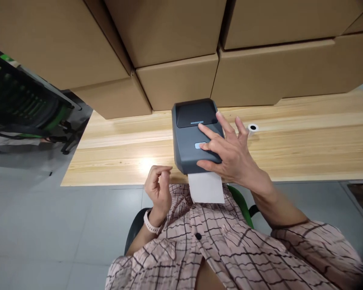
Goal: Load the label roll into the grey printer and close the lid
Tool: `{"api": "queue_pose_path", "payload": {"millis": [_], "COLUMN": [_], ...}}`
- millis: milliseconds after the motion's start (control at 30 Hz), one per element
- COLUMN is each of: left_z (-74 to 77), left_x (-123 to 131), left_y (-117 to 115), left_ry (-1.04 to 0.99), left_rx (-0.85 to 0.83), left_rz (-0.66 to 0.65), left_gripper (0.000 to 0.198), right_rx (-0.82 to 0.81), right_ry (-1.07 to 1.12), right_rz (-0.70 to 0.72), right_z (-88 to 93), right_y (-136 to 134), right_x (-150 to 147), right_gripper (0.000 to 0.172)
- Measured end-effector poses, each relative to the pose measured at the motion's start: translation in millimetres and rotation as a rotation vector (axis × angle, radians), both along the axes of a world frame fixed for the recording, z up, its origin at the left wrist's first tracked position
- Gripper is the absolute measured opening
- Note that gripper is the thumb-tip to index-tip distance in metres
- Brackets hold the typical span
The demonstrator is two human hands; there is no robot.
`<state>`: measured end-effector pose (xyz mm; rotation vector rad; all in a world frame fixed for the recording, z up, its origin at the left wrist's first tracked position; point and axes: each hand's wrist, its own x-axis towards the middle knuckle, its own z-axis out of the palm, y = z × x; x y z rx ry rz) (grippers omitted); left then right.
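Observation:
A dark grey label printer (189,133) stands on the wooden table (117,157), close to its near edge. A white strip of label paper (206,187) hangs out of the printer's front slot. My right hand (231,155) lies on the printer's right side with its fingers spread. Its index fingertip is on or next to the small light button (199,145), and its thumb is at the printer's front edge. My left hand (159,185), with a pale wristband, hovers just left of the paper. Its fingers are curled in, and nothing shows in them.
Big cardboard boxes (175,80) are stacked along the back of the table, right behind the printer. To the printer's right, a small white roll (253,127) lies on the wood. A black and green chair (24,104) stands at the left on grey floor.

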<state>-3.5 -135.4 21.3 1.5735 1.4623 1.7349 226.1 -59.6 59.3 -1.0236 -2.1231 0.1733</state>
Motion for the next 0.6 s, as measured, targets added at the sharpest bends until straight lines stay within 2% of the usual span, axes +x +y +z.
{"api": "queue_pose_path", "payload": {"millis": [33, 133, 200, 267, 367, 600], "left_z": [-1.9, -11.8, -19.5, -25.1, -28.1, -31.2], "left_x": [5, 18, 24, 25, 24, 30], "left_y": [3, 6, 3, 0, -2, 0], "left_ry": [0.011, 0.045, 0.051, 0.043, 0.029, -0.144], "left_rx": [0.028, -0.005, -0.088, -0.141, -0.163, -0.228], "left_rz": [-0.004, -0.118, -0.199, -0.246, -0.282, -0.333], "left_gripper": [0.023, 0.060, 0.074, 0.077, 0.076, 0.074], "right_rx": [0.004, 0.005, -0.073, -0.183, -0.266, -0.388], "right_ry": [0.015, 0.185, 0.364, 0.514, 0.585, 0.747], "right_rz": [-0.006, -0.027, -0.055, -0.084, -0.092, -0.066], "right_z": [-3.8, -25.4, -44.0, -60.1, -72.9, -74.1], "right_y": [-1, -14, -26, -37, -45, -51], "right_x": [0, 2, 4, 4, 0, -7], "right_gripper": [0.037, 0.050, 0.065, 0.069, 0.067, 0.069]}}
